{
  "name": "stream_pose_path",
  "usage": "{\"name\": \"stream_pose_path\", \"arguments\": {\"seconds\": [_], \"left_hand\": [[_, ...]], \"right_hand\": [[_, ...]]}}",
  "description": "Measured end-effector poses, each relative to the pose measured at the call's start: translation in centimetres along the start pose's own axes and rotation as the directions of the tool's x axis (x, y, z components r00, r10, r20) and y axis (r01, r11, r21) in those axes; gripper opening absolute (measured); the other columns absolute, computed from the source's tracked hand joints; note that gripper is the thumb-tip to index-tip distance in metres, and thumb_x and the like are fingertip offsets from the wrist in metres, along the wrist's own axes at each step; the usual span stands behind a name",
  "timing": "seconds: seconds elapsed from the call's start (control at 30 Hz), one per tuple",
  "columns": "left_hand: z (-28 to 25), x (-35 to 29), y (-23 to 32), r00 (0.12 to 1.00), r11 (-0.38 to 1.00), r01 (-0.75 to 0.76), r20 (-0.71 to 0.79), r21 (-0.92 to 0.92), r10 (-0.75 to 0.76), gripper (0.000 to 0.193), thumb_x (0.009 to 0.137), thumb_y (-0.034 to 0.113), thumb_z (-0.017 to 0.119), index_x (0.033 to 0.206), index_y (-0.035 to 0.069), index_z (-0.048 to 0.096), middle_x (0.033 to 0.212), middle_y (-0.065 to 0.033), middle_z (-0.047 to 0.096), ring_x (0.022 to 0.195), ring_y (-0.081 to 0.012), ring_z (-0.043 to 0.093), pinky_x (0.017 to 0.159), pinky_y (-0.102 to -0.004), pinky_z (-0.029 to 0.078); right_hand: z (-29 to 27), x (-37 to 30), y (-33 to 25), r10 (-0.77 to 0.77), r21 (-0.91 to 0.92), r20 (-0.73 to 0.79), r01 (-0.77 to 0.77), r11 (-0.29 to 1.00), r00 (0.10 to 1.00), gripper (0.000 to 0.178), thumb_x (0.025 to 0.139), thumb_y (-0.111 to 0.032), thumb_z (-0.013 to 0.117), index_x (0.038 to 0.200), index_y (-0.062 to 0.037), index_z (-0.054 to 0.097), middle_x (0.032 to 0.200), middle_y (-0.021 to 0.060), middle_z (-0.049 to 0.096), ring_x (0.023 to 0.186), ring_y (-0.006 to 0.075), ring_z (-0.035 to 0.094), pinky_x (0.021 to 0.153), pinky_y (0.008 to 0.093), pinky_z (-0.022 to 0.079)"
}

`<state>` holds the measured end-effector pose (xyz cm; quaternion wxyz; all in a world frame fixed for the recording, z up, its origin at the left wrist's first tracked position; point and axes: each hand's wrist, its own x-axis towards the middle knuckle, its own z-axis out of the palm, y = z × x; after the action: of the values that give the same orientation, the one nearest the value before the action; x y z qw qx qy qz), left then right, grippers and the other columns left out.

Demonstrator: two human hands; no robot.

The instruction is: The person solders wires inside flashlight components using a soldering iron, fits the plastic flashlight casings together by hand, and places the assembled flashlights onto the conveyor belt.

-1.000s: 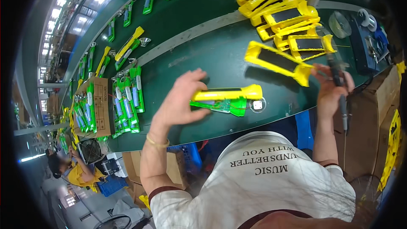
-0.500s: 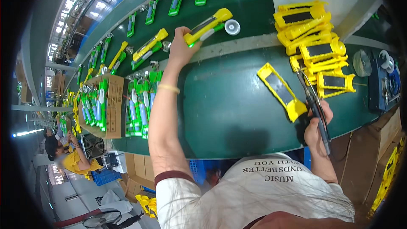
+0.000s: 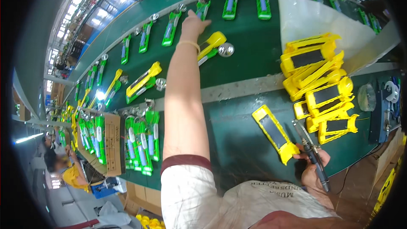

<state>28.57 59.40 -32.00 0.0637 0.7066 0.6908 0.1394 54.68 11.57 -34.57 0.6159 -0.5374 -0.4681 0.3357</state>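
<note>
My left hand (image 3: 194,26) is stretched far over the green belt with thumb and fingers apart. Its fingertips are at a green lamp housing (image 3: 202,10) with a blue cylinder inside; whether they touch it I cannot tell. Below that wrist lies a yellow-and-green lamp (image 3: 213,43), partly hidden by my forearm, a round silver reflector (image 3: 226,50) beside it. My right hand (image 3: 314,167) is closed round a black-handled soldering iron (image 3: 313,150), its metal tip pointing up and away. Near its fingertips lies a yellow casing (image 3: 274,133) with a dark panel.
Yellow casings (image 3: 316,89) are piled at the right. Green housings (image 3: 171,29) stand in a row along the belt (image 3: 250,44). At the left a cardboard box (image 3: 113,144) holds more, with others (image 3: 142,144) next to it. A person in yellow (image 3: 75,176) sits far left.
My left hand has let go of the yellow-and-green lamp, now lying on the belt, and reached farther to a green housing. My right hand keeps the soldering iron. The view has shifted.
</note>
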Motion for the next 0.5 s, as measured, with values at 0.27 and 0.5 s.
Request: {"name": "stream_pose_path", "arguments": {"seconds": [0.27,0.5], "left_hand": [[-7.9,-11.3,-1.4,0.942,0.685,-0.212,0.040,-0.697,0.333,0.058,0.060,0.016,0.076,0.112,0.004,0.055,0.104,-0.0119,0.060,0.098,-0.0260,0.058,0.084,-0.0333,0.044],[-9.2,-35.1,0.2,0.320,0.496,-0.542,0.379,-0.678,0.868,0.052,0.061,0.020,0.078,0.109,0.013,0.060,0.136,-0.0163,0.034,0.131,-0.0368,0.022,0.106,-0.0470,0.020]], "right_hand": [[-0.4,0.3,0.2,-0.025,0.140,0.114,0.009,0.990,0.993,0.048,0.090,-0.038,0.046,0.116,-0.0020,0.028,0.114,0.0203,0.045,0.100,0.0311,0.056,0.078,0.0376,0.052],[0.1,2.3,-0.9,0.046,0.131,0.281,-0.086,0.988,0.959,0.036,0.094,-0.030,0.042,0.115,-0.0041,0.030,0.105,0.0174,0.056,0.085,0.0175,0.059,0.079,0.0301,0.047]]}}
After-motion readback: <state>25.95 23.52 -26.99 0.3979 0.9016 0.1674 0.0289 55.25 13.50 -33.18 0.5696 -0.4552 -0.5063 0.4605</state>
